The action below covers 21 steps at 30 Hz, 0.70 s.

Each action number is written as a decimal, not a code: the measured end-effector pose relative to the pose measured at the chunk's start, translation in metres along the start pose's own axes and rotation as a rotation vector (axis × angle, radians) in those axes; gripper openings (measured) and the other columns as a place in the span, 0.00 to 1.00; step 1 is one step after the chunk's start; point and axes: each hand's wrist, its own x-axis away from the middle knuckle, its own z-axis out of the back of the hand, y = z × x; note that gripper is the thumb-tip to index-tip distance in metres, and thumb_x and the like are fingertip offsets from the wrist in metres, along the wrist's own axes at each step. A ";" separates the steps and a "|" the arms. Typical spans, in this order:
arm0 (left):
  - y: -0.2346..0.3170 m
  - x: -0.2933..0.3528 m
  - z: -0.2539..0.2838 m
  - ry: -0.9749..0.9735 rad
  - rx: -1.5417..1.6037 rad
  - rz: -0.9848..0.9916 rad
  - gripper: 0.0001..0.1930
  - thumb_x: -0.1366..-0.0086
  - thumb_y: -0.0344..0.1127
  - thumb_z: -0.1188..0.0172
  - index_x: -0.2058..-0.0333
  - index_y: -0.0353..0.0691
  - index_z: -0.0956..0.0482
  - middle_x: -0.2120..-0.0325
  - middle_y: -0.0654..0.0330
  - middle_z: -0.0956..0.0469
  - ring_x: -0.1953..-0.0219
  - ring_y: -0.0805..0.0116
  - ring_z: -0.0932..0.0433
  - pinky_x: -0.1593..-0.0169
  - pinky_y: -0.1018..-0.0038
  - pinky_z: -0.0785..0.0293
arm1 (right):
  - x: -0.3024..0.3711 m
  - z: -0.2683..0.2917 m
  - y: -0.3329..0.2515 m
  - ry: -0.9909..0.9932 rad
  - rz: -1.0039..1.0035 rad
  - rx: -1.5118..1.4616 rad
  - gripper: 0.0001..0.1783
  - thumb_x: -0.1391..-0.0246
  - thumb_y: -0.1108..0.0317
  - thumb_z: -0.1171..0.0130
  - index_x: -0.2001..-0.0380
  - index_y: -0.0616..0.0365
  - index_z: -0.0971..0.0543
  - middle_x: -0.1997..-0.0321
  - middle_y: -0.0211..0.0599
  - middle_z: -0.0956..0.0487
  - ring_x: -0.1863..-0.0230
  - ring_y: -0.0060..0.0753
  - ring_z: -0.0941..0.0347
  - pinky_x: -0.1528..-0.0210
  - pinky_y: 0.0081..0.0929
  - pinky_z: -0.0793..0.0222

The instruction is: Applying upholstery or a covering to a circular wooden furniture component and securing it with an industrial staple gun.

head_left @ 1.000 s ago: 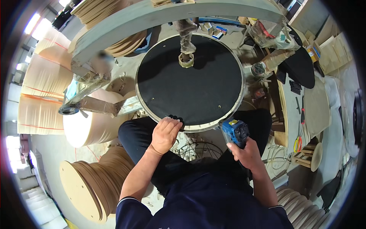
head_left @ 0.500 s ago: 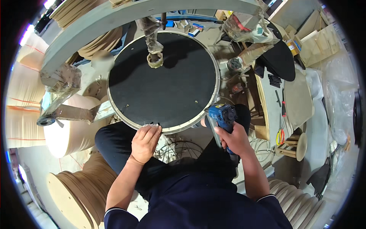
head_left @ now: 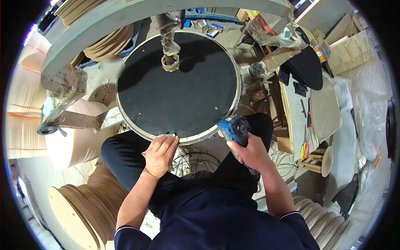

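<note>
In front of me lies a large round panel [head_left: 179, 93] covered in black cloth, with a pale rim along its edge. My left hand [head_left: 161, 153] grips the near edge, its fingertips pressed over the rim on the cloth. A small scrap of black and whitish material shows at those fingertips; I cannot tell what it is. Wrapped in my right hand [head_left: 251, 153] is a blue and grey power tool [head_left: 236, 127] that looks like a staple gun. Its front end is close to the panel's lower right rim; contact cannot be made out.
A plastic-wrapped post [head_left: 167, 37] stands over the panel, under a curved grey beam [head_left: 137, 20]. To the right, a bench holds yellow-handled scissors [head_left: 305, 150], a red-handled screwdriver [head_left: 309, 120] and black strips [head_left: 300, 88]. Beside me stand a brown strip roll [head_left: 93, 200] and a ribbed stack [head_left: 323, 221].
My right hand has brought the blue tool left, its body now tilted toward the panel's rim. My left hand stays at about the same spot on the edge.
</note>
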 end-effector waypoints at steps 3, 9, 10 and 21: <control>0.006 -0.004 -0.002 0.013 0.001 0.004 0.19 0.40 0.28 0.27 0.49 0.36 0.13 0.52 0.61 0.17 0.50 0.61 0.18 0.42 0.62 0.19 | -0.001 -0.007 -0.001 -0.028 -0.023 -0.011 0.25 0.35 0.50 0.30 0.55 0.65 0.19 0.81 0.31 0.22 0.81 0.23 0.23 0.74 0.26 0.29; 0.013 -0.004 -0.012 0.026 0.015 0.013 0.20 0.40 0.29 0.28 0.48 0.37 0.13 0.52 0.61 0.17 0.49 0.62 0.19 0.43 0.63 0.20 | 0.005 -0.011 -0.010 -0.033 -0.049 0.029 0.24 0.35 0.51 0.30 0.56 0.65 0.19 0.81 0.31 0.22 0.81 0.23 0.23 0.74 0.27 0.29; 0.015 -0.005 -0.013 0.027 0.016 0.015 0.20 0.40 0.29 0.28 0.48 0.37 0.13 0.52 0.61 0.17 0.49 0.62 0.19 0.43 0.63 0.20 | 0.006 -0.013 -0.010 -0.031 -0.037 0.026 0.24 0.35 0.51 0.30 0.57 0.65 0.20 0.81 0.31 0.22 0.81 0.23 0.23 0.74 0.27 0.29; 0.031 -0.008 -0.031 -0.006 0.018 0.027 0.26 0.41 0.33 0.35 0.43 0.35 0.16 0.47 0.61 0.20 0.43 0.62 0.22 0.39 0.64 0.23 | 0.005 -0.027 -0.011 -0.046 -0.041 -0.013 0.24 0.36 0.52 0.29 0.58 0.67 0.19 0.80 0.33 0.21 0.80 0.24 0.23 0.74 0.29 0.29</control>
